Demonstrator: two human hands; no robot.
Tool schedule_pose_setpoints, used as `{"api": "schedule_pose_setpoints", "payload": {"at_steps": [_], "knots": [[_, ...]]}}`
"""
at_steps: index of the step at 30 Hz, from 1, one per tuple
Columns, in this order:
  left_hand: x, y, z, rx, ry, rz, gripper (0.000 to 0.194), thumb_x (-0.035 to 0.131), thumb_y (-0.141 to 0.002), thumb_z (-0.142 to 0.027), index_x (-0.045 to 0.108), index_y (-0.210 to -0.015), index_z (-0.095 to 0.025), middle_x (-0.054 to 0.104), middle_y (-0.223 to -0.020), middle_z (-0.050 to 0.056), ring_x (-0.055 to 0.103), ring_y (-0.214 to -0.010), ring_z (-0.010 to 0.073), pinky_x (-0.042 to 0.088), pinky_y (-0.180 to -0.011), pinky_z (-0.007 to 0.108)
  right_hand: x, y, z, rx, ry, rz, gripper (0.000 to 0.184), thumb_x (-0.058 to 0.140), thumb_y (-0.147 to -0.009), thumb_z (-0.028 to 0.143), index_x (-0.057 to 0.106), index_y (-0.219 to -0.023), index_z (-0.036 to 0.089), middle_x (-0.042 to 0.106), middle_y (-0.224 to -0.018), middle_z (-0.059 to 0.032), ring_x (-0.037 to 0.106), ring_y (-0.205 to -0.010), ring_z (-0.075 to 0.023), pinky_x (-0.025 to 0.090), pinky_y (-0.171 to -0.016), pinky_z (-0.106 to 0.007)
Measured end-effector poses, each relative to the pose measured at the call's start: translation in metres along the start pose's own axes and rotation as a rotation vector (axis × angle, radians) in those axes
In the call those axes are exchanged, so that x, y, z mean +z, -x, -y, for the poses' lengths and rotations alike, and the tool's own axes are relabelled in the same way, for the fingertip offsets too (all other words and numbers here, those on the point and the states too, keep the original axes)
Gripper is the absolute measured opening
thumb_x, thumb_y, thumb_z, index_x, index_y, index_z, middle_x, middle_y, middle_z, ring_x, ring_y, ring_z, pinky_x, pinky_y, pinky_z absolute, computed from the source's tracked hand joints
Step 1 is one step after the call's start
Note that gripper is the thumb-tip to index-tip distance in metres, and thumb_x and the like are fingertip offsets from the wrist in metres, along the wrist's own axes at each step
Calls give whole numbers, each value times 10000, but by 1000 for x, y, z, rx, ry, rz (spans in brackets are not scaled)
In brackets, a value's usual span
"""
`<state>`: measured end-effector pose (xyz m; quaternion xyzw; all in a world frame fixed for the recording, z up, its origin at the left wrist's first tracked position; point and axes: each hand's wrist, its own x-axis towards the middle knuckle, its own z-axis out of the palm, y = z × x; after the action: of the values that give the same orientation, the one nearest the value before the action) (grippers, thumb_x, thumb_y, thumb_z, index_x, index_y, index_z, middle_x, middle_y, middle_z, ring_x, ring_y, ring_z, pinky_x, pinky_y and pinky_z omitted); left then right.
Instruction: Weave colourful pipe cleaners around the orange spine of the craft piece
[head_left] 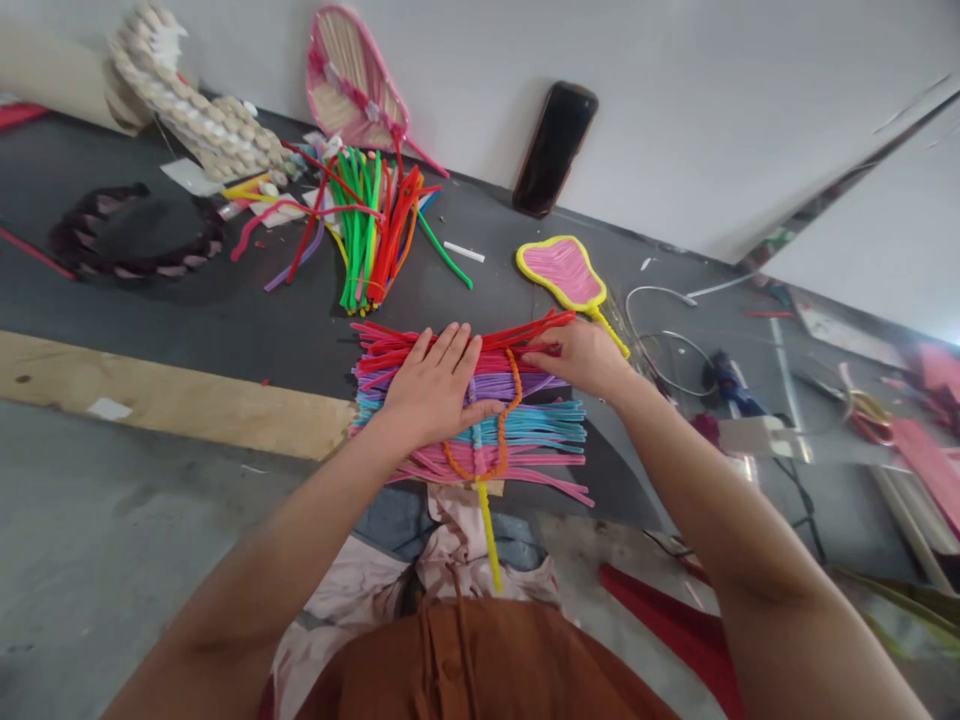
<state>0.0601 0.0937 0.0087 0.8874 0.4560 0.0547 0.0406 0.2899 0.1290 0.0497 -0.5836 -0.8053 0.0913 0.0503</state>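
A flat row of pipe cleaners [540, 425] in red, purple, blue and pink bands lies on the dark mat [247, 310], woven across an orange loop frame [501, 455] with a yellow handle [490, 545]. My left hand [439, 385] lies flat on the left half of the row, fingers stretched out. My right hand [581, 355] is curled, its fingertips pinching the red pipe cleaners at the top of the row.
A loose bundle of green, orange and red pipe cleaners [371, 235] lies behind. A finished pink fan with yellow rim [564, 272], a black phone [555, 148] leaning on the wall, wire hoops [667, 340], a larger pink fan [352, 80] and a wooden plank [172, 395] surround.
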Motion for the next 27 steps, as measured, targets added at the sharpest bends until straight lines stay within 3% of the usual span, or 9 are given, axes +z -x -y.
{"api": "schedule_pose_setpoints", "payload": {"at_steps": [5, 11, 18, 23, 27], "knots": [[0, 0, -1, 8, 3, -21, 902, 269, -906, -705, 264, -1494, -21, 255, -1561, 210, 204, -1466, 312, 122, -1191, 501, -7, -2, 18, -109, 418, 81, 259, 507, -897, 268, 752, -909, 183, 750, -852, -108, 654, -838, -271, 393, -809, -428], [0, 0, -1, 15, 3, -20, 894, 278, -908, -697, 270, -1491, -19, 258, -1560, 212, 205, -1465, 314, 120, -1189, 504, -6, -10, 25, -219, 537, 100, 333, 396, -927, 139, 718, -1005, 107, 742, -898, -159, 654, -897, -283, 398, -824, -423], [-2, 1, -2, -1, 3, -19, 889, 303, -905, -690, 273, -1492, -22, 270, -1558, 201, 217, -1463, 307, 123, -1195, 497, -2, -15, 3, -224, 248, 158, 326, 470, -901, 166, 649, -1163, 91, 689, -1106, -172, 593, -1072, -272, 423, -874, -351], [-3, 0, -2, 0, 17, -22, 873, 308, -910, -677, 274, -1494, -29, 264, -1559, 206, 214, -1464, 309, 138, -1189, 503, -1, -18, -10, -124, -139, 264, 290, 468, -926, 350, 687, -1002, 177, 710, -908, -57, 618, -794, -176, 432, -707, -269], [-2, 0, -2, 0, 19, -19, 883, 313, -903, -687, 276, -1494, -33, 261, -1561, 206, 210, -1465, 311, 137, -1187, 506, -2, -20, -8, -31, -189, 291, 258, 477, -895, 354, 660, -828, 186, 649, -749, -9, 550, -666, -139, 375, -619, -254]]}}
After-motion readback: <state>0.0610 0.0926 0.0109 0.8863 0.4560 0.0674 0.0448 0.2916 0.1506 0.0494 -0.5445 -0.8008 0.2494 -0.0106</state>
